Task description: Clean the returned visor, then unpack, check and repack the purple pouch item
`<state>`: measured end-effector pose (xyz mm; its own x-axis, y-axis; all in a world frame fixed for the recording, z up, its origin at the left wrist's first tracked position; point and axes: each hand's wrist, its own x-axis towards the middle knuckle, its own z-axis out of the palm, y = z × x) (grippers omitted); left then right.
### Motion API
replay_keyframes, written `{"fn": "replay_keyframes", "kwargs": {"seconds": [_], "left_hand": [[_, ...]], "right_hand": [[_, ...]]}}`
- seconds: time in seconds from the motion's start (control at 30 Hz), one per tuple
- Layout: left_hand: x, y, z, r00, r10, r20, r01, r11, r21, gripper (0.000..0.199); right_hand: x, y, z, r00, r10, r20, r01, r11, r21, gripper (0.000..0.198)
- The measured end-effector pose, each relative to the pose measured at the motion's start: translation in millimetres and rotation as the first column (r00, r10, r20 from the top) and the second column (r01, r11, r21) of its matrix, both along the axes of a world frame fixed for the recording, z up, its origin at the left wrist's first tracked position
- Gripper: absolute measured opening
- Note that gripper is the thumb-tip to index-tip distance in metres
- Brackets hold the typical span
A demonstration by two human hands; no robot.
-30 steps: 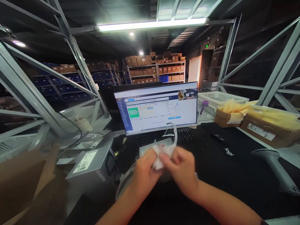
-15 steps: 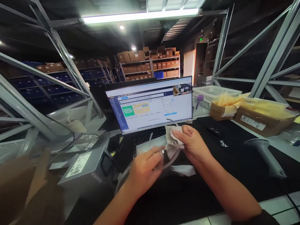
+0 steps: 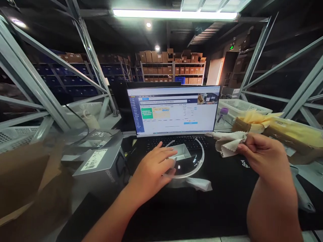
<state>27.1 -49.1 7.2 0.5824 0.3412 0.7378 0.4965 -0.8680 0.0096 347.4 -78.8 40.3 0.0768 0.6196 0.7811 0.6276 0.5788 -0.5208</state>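
1. Curving out from the left hand (image 3: 152, 169), a clear band (image 3: 202, 158) sat pinched between its thumb and fingers, well apart from the right hand (image 3: 264, 151).
2. Glossy and whitish, the band made a wide arc with two slender ends pointing toward the lit monitor (image 3: 174, 116); small bright glints showed within the curve.
3. The right hand, raised over the black mat (image 3: 196, 215), gripped a pale cloth (image 3: 227, 144) by one end, its border zigzag-cut and its loose folds reaching leftward.
4. Just beyond the left hand was a topless grey tray (image 3: 181, 151), and a crumpled white wrapper (image 3: 200, 184) rested on the mat near the band.
5. Farther out, a keyboard (image 3: 151, 143) lay below the monitor, a grey box (image 3: 109, 158) with a white label (image 3: 93, 159) stood on the left, and a grey scanner (image 3: 304, 196) lay on the right.
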Motion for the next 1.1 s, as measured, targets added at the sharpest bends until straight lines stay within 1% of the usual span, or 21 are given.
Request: {"fn": "replay_keyframes", "kwargs": {"seconds": [0.07,0.13,0.2,0.27,0.33,0.4,0.47,0.5,0.57,0.63,0.7,0.73,0.77,0.8,0.9,0.93,0.97,1.0,1.03,1.07,1.1], "left_hand": [[0,-2,-0.8,0.997,-0.026,-0.068,0.025,0.999,-0.021,0.014],[0,-5,-1.3,0.992,-0.036,-0.120,0.033,0.999,-0.028,0.015],[1,-7,-0.1,0.986,-0.043,-0.162,0.039,0.999,-0.028,0.015],[2,-8,2.1,0.980,-0.050,-0.193,0.045,0.999,-0.029,0.012],[5,-10,3.1,0.973,-0.053,-0.225,0.049,0.999,-0.023,0.010],[8,-10,0.9,0.963,-0.053,-0.263,0.057,0.998,0.008,0.007],[12,-8,-4.3,0.947,-0.046,-0.316,0.068,0.996,0.059,0.008],[14,-7,-7.4,0.939,-0.038,-0.342,0.072,0.994,0.088,0.012],[15,-3,-12.4,0.930,-0.021,-0.367,0.074,0.988,0.132,0.021],[14,1,-14.0,0.932,-0.021,-0.362,0.080,0.986,0.149,0.022],[10,4,-11.8,0.936,-0.032,-0.350,0.089,0.985,0.149,0.020],[9,5,-9.6,0.937,-0.031,-0.348,0.088,0.985,0.148,0.019],[7,5,-7.0,0.937,-0.025,-0.348,0.081,0.986,0.148,0.017],[5,4,-4.3,0.937,-0.017,-0.349,0.073,0.986,0.147,0.016],[4,-1,1.0,0.934,-0.024,-0.357,0.073,0.990,0.124,0.012],[4,-2,1.0,0.933,-0.033,-0.359,0.080,0.990,0.115,0.013],[6,-3,0.0,0.932,-0.039,-0.361,0.083,0.991,0.107,0.013],[7,-4,-2.0,0.929,-0.040,-0.367,0.082,0.992,0.100,0.014],[9,-3,-4.6,0.927,-0.038,-0.373,0.080,0.992,0.097,0.015],[10,-2,-7.5,0.925,-0.034,-0.377,0.078,0.992,0.102,0.016],[11,0,-10.3,0.925,-0.025,-0.379,0.073,0.991,0.115,0.017]], "right_hand": [[-9,-2,2,0.995,0.056,0.086,-0.059,0.998,0.035,0.056],[-24,0,1,0.975,0.150,0.162,-0.154,0.988,0.012,0.057],[-39,6,-3,0.947,0.243,0.209,-0.237,0.970,-0.052,0.059],[-51,11,-9,0.917,0.328,0.229,-0.300,0.942,-0.150,0.060],[-60,13,-14,0.878,0.417,0.235,-0.350,0.894,-0.279,0.059],[-68,12,-18,0.825,0.509,0.243,-0.379,0.820,-0.429,0.055],[-78,9,-22,0.775,0.580,0.253,-0.384,0.749,-0.541,0.051],[-84,8,-24,0.767,0.591,0.250,-0.376,0.730,-0.571,0.050],[-95,5,-29,0.793,0.572,0.211,-0.365,0.722,-0.588,0.051],[-103,4,-34,0.824,0.548,0.143,-0.376,0.719,-0.585,0.053],[-102,6,-34,0.822,0.563,0.085,-0.415,0.694,-0.588,0.052],[-98,8,-32,0.803,0.592,0.073,-0.440,0.671,-0.597,0.051],[-91,11,-29,0.772,0.632,0.068,-0.468,0.637,-0.613,0.049],[-83,14,-25,0.728,0.683,0.066,-0.497,0.591,-0.635,0.047],[-57,26,-13,0.569,0.821,0.054,-0.547,0.427,-0.720,0.043],[-52,28,-11,0.542,0.839,0.039,-0.550,0.389,-0.739,0.043],[-51,29,-11,0.538,0.843,0.026,-0.548,0.373,-0.749,0.043],[-54,29,-13,0.553,0.833,0.019,-0.544,0.378,-0.749,0.044],[-61,28,-16,0.585,0.811,0.019,-0.538,0.405,-0.739,0.046],[-70,26,-20,0.634,0.773,0.033,-0.522,0.459,-0.719,0.048],[-81,23,-25,0.697,0.715,0.060,-0.489,0.534,-0.690,0.049]]}}
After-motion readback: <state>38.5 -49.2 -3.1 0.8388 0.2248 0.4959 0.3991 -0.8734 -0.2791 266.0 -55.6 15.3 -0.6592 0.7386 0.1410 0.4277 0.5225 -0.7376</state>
